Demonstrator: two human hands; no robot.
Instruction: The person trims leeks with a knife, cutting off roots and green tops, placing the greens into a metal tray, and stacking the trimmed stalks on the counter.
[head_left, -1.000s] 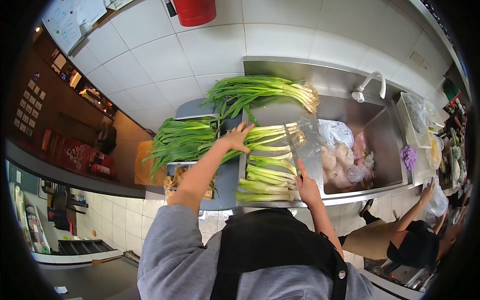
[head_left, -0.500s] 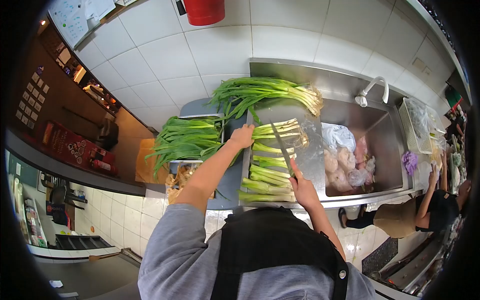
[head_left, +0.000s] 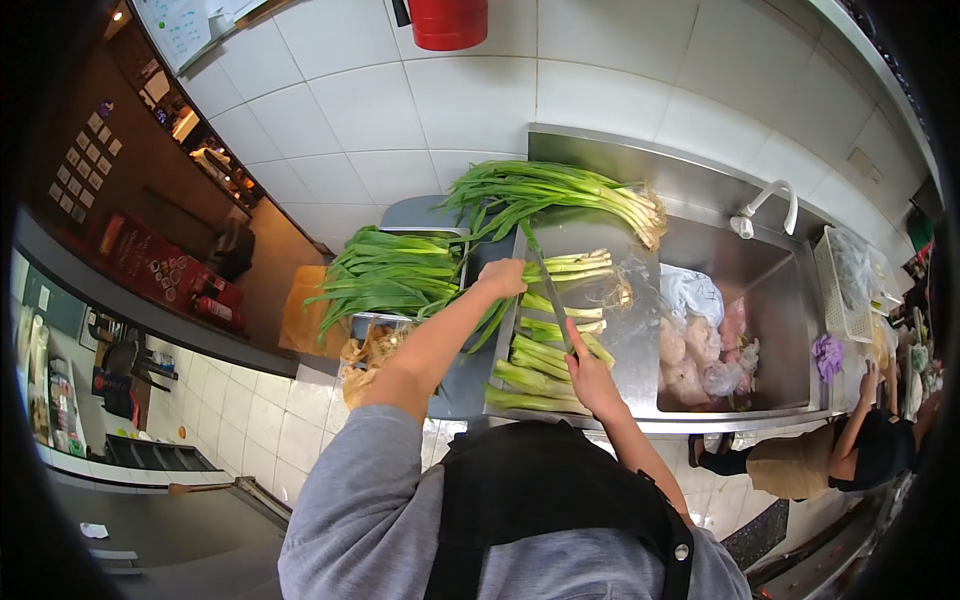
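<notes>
While a bunch of green onion stalks point(head_left: 582, 261) is held down at the left edge of the steel desk point(head_left: 632, 325) by the left hand point(head_left: 503, 279), a knife point(head_left: 550, 288) is gripped in the right hand point(head_left: 594, 382). The left fingers are curled closed over the stalks, though their tips are hidden. The right fingers are wrapped around the knife handle, with the index finger stretched along it toward the blade. The blade is laid slantwise across the held bunch, just beside the left hand; whether the stalks are touched by its edge cannot be told.

Pale ends of the bunch are pointed toward the sink point(head_left: 788, 262), with loose roots point(head_left: 622, 288) lying near them. Shorter trimmed stalks point(head_left: 540, 383) are lined up on the near side of the desk, and a rooted bunch point(head_left: 575, 190) is laid along the far side. Long leaves point(head_left: 390, 272) are heaped left of the left hand, above brown scraps point(head_left: 377, 345). In the sink, a white bag point(head_left: 690, 291) is seen beside clear bags point(head_left: 690, 368) with pale pink contents. Farther right, another person point(head_left: 790, 463) is seen.
</notes>
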